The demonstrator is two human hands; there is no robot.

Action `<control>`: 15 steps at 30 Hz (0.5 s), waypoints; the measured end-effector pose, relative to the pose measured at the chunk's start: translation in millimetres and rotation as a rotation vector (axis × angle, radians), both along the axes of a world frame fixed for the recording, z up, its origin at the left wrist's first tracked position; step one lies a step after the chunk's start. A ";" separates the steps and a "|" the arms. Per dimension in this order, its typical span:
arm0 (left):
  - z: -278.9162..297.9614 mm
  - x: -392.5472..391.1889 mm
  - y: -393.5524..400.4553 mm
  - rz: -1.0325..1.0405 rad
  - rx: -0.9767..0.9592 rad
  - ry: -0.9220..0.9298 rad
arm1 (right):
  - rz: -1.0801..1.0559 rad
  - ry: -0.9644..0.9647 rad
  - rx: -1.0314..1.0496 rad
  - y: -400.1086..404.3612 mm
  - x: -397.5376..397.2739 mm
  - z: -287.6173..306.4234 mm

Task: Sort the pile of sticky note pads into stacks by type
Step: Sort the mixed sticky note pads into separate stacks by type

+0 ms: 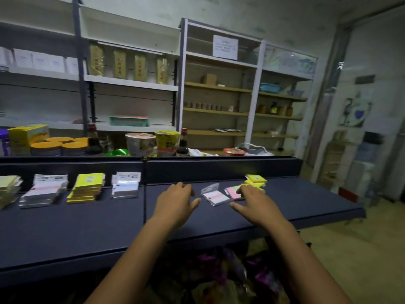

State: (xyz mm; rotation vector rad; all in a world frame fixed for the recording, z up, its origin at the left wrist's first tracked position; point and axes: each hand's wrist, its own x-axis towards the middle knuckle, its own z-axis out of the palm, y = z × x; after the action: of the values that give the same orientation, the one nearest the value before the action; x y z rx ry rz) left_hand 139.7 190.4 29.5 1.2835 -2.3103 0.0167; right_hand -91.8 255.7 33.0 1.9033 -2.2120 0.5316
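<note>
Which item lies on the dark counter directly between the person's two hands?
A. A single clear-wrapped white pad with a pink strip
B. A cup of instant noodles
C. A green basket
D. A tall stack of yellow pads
A: the clear-wrapped white pad lies on its own on the counter between the left hand and the right hand; the yellow stack sits well to the left.

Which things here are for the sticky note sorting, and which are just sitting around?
For the job: yellow stack, white stacks, loose white pad, pink pad, loose yellow pads.

Just sitting: noodle cups, sauce bottles, tins, green basket.
</note>
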 end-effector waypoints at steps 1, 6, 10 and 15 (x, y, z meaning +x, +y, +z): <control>-2.2 -10.7 6.4 -0.005 0.014 -0.005 | -0.010 -0.002 0.011 7.8 -9.8 -2.0; -8.5 -47.8 21.1 -0.027 0.042 0.002 | -0.044 -0.023 0.017 26.3 -49.3 -5.3; -14.4 -65.0 9.1 -0.018 0.059 0.028 | -0.043 -0.058 0.005 17.7 -68.9 -9.9; -28.5 -82.7 -25.1 0.002 0.119 0.030 | -0.039 -0.062 0.036 -13.9 -85.7 -19.1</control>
State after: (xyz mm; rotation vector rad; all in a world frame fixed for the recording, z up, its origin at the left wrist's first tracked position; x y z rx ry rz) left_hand 56.9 165.3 1.1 1.3351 -2.3147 -0.1407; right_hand -177.5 241.8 13.9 1.8811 -2.3073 0.5556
